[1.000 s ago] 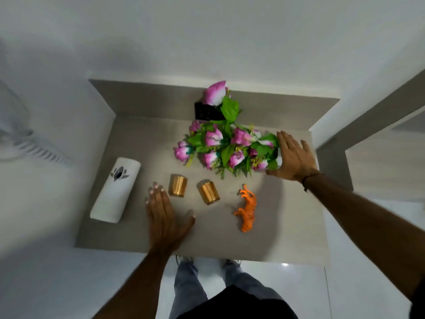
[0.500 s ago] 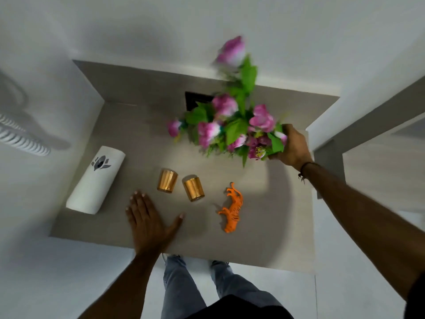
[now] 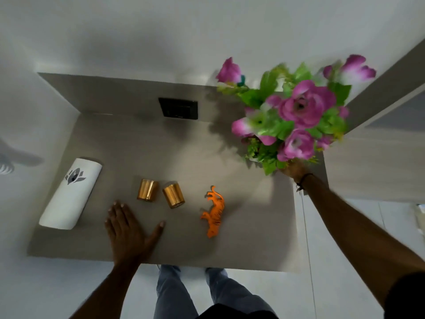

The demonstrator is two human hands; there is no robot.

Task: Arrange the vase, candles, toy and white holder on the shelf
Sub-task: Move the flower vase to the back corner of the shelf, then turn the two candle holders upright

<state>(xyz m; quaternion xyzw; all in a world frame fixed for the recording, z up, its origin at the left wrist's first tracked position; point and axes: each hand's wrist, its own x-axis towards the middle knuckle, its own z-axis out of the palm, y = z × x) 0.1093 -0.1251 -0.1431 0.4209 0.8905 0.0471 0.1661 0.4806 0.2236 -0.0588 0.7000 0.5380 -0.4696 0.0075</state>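
My right hand [image 3: 295,169] grips the vase of pink flowers [image 3: 294,113] from below, at the shelf's far right; the vase body is mostly hidden by leaves and the bouquet stands upright and blurred. Flat on the grey shelf [image 3: 253,238] near its front edge rests my left hand [image 3: 128,231], fingers spread and holding nothing. Just beyond it lie two copper candle cups [image 3: 147,189] [image 3: 174,195] on their sides. An orange toy tiger [image 3: 215,212] lies right of them. The white holder [image 3: 70,194], with a dark lotus mark, lies on its side at the left.
A black switch plate [image 3: 178,108] is set in the shelf's back panel. White walls close in the left and back. A second grey surface [image 3: 372,162] adjoins on the right. My legs and the white floor show below the front edge.
My right hand has closed on the vase, lifted it from lying sideways and carried it right, so the flowers now point up. My left hand stays flat.
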